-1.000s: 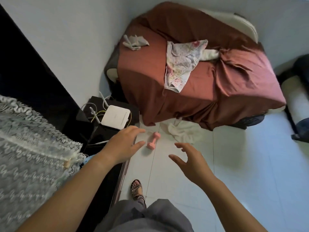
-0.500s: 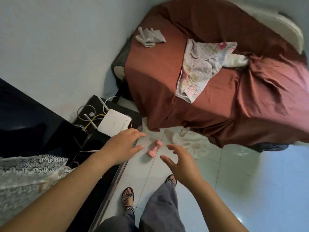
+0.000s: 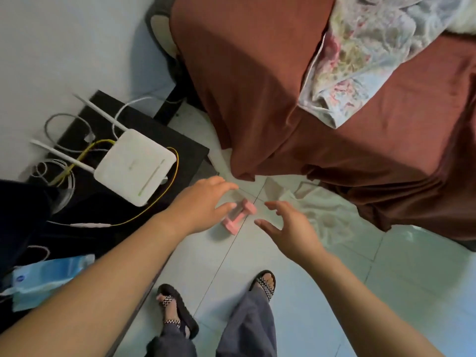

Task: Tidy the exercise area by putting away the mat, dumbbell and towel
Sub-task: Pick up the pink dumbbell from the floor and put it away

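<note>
Dumbbell (image 3: pixel 239 216) on floor (image 3: pixel 386 292) between left hand (image 3: pixel 203 202), right hand (image 3: pixel 289 229); towel (image 3: pixel 324 212) right of it, under bed (image 3: pixel 283 99) edge; router (image 3: pixel 135 166) on counter (image 3: pixel 185 150) left.

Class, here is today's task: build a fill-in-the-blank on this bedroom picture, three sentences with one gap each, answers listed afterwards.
1. The dumbbell is ____ in colour.
2. It lies between the left hand and the right hand, and both hands hold ____.
3. The white router sits on a stand coloured ____.
Missing words: pink; nothing; black.
</note>
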`<state>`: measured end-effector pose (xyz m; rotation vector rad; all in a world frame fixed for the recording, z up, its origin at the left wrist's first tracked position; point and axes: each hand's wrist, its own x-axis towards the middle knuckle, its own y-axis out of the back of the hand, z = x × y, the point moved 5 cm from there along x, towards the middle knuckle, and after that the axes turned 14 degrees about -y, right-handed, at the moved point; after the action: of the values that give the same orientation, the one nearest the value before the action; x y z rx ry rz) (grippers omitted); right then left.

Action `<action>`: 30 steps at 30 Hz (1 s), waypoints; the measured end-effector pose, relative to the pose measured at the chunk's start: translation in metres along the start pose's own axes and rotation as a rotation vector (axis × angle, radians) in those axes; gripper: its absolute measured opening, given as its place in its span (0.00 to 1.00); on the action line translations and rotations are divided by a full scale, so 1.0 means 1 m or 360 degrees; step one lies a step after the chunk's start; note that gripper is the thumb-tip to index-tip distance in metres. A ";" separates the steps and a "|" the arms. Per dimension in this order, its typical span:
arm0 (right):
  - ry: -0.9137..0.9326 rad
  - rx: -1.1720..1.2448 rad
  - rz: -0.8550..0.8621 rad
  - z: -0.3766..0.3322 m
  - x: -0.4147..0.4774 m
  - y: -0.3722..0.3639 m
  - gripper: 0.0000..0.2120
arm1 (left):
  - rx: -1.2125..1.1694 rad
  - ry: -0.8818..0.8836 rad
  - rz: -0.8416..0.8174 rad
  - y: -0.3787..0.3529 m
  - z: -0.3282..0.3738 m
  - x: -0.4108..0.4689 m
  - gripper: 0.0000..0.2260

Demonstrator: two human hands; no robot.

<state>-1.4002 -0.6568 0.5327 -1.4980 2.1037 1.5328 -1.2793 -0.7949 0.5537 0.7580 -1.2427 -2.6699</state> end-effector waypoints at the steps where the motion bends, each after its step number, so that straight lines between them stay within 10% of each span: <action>1: -0.0002 -0.0006 0.0000 0.012 0.019 -0.012 0.22 | -0.0003 0.0004 -0.0007 -0.017 -0.014 0.013 0.19; 18: 0.0390 -0.0854 -0.0278 0.172 0.313 -0.279 0.43 | -0.0225 0.0378 -0.0043 -0.384 -0.258 0.168 0.24; 30: 0.0691 -0.1051 -0.0280 0.190 0.360 -0.330 0.41 | -0.0267 0.0358 -0.0117 -0.446 -0.282 0.170 0.46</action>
<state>-1.4032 -0.7293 0.0136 -2.3406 1.6309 2.1037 -1.2416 -0.7444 0.0028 1.0604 -0.9421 -2.6130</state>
